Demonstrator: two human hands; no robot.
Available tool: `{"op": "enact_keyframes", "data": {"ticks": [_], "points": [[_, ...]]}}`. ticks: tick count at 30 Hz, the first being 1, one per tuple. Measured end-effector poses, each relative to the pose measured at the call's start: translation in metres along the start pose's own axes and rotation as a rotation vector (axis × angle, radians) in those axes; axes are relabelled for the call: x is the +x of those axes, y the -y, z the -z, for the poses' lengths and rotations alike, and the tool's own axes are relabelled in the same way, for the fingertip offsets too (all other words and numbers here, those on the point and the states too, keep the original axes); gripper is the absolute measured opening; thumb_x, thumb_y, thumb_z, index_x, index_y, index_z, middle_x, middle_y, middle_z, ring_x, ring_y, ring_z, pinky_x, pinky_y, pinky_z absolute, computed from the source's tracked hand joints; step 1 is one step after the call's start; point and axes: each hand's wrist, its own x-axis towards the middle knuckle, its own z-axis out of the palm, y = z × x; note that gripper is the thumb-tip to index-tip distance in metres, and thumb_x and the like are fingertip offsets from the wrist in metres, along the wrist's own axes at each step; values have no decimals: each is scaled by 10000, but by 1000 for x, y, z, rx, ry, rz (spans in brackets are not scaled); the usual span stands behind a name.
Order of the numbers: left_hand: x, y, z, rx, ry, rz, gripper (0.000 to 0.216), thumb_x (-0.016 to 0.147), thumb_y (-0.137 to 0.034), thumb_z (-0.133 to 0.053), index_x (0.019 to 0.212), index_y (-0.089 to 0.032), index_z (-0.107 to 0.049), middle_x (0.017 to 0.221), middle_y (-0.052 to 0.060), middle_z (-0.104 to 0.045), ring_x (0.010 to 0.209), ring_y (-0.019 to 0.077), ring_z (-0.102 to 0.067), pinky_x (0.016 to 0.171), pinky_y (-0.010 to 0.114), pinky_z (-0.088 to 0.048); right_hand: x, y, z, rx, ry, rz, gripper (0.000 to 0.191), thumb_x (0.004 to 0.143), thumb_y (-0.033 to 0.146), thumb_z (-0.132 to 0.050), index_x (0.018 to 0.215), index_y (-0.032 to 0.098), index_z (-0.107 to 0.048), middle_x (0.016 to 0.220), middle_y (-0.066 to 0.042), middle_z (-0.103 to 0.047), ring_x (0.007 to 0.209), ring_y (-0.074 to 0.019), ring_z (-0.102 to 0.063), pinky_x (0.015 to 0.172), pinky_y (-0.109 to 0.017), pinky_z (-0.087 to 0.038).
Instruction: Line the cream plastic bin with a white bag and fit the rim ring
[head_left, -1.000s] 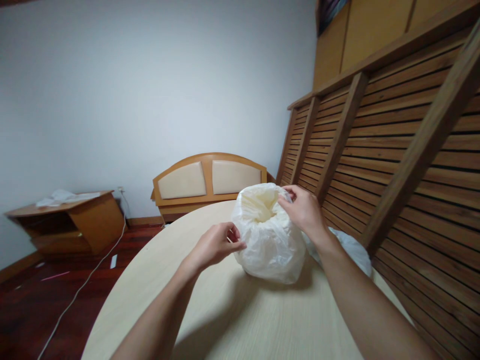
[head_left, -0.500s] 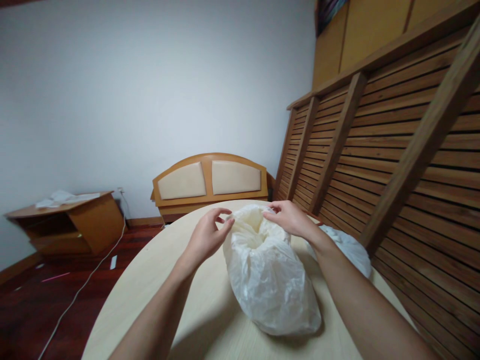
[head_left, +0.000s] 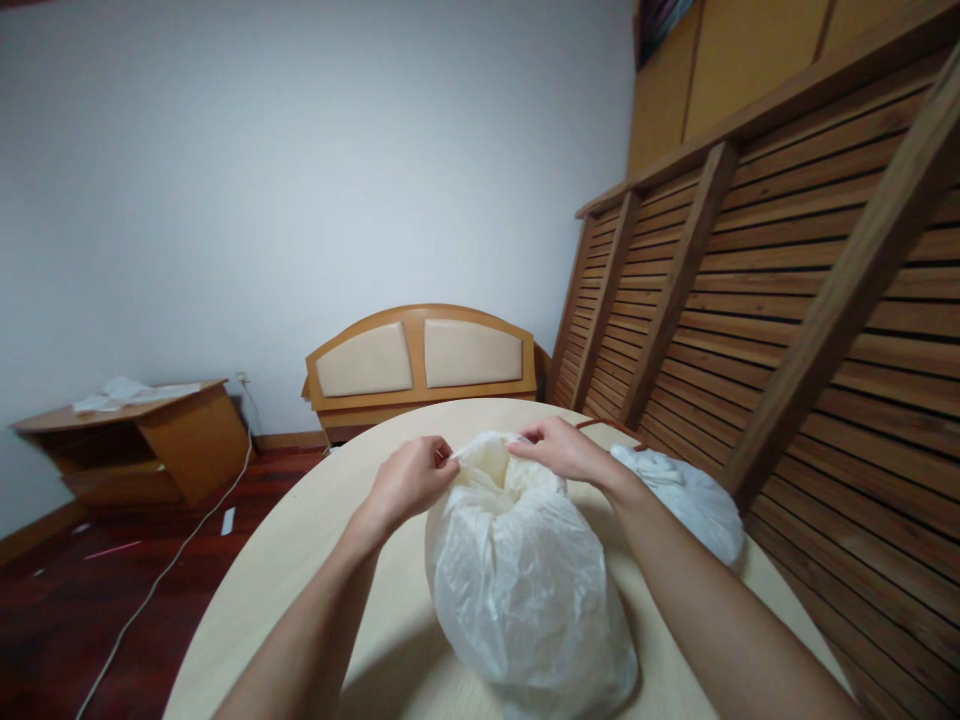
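A white plastic bag (head_left: pixel 525 590), rounded and full-looking, rests on the pale round table (head_left: pixel 300 570) in front of me. Its mouth is gathered and partly open at the top. My left hand (head_left: pixel 416 480) pinches the rim on the left side, thumb against fingers. On the far right of the mouth, my right hand (head_left: pixel 559 450) grips the rim in the same way. What lies inside the bag is hidden by the crumpled plastic.
A second white plastic bag (head_left: pixel 686 500) lies on the table's right, beyond my right forearm. Wooden slatted panels (head_left: pixel 750 330) lean along the right. Behind the table stands a headboard (head_left: pixel 420 325). A low cabinet (head_left: pixel 180 440) and a cable (head_left: pixel 172 570) are at left.
Both hands have moved slightly down and closer to me, the left closing its fingers on the rim. The bag has shifted nearer and looks rounder, its opening narrower.
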Motion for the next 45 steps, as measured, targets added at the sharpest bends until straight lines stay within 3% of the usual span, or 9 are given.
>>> {"op": "enact_keyframes", "data": {"ticks": [6, 15, 21, 24, 29, 32, 36, 40, 45], "points": [[2, 3, -3, 55, 3, 53, 208, 806, -281, -541, 809, -175, -721, 792, 97, -743, 701, 213, -654, 581, 272, -349, -2, -2, -3, 95, 1, -4, 379, 863, 468, -636, 1010, 145, -769, 869, -60, -756, 755, -191, -647, 664, -274, -458], [5, 12, -5, 62, 32, 68, 222, 787, -304, -548, 780, -177, -730, 774, 104, -745, 700, 222, -662, 582, 276, -358, -19, -9, 23, 7, 122, -132, 356, 816, 495, -670, 755, 150, -731, 637, -40, -689, 589, -167, -616, 526, -250, -436], [4, 16, -1, 21, 117, 16, 281, 811, -298, -518, 647, -165, -704, 630, 62, -689, 598, 182, -606, 546, 267, -317, -10, -18, 8, -97, -55, -126, 218, 852, 344, -610, 772, 165, -705, 678, -33, -717, 621, -170, -643, 550, -245, -420], [4, 18, 0, 16, 168, 14, 327, 830, -307, -504, 609, -156, -692, 592, 60, -668, 579, 182, -599, 550, 268, -329, -5, -23, 2, -144, -37, -124, 198, 844, 312, -616, 748, 171, -717, 690, -33, -734, 634, -170, -651, 566, -244, -425], [11, 22, -8, -187, -13, -34, 311, 843, -401, -559, 881, -163, -756, 887, 103, -774, 796, 232, -695, 681, 279, -459, -9, -15, 9, -101, -59, -157, 351, 931, 431, -535, 794, 166, -718, 694, -43, -729, 596, -165, -664, 530, -243, -436], [15, 24, -16, -221, -30, -41, 300, 814, -409, -591, 876, -163, -750, 870, 98, -771, 789, 229, -695, 680, 279, -465, -18, -1, 15, -39, 11, -174, 411, 890, 548, -606, 971, 166, -735, 800, -70, -759, 621, -178, -685, 508, -246, -455], [16, 26, -20, -200, 59, -40, 299, 793, -369, -554, 789, -140, -746, 719, 65, -727, 678, 201, -645, 603, 270, -409, -29, 17, 19, -63, 136, -50, 542, 781, 549, -742, 1189, 194, -713, 1134, -115, -758, 894, -249, -722, 730, -309, -553], [15, 24, -18, -191, 92, -22, 315, 782, -364, -528, 728, -127, -728, 624, 37, -665, 600, 170, -580, 542, 255, -337, -35, 24, 24, -63, 290, 49, 565, 829, 530, -701, 1308, 232, -667, 1305, -92, -697, 1049, -282, -698, 907, -363, -539], [16, 26, -15, -158, 1, -3, 268, 769, -338, -527, 643, -152, -674, 603, 36, -636, 599, 166, -554, 544, 262, -301, -40, 30, 28, -157, 158, 145, 669, 805, 487, -752, 1396, 212, -596, 1436, -113, -599, 1255, -313, -595, 1074, -417, -454]]}}
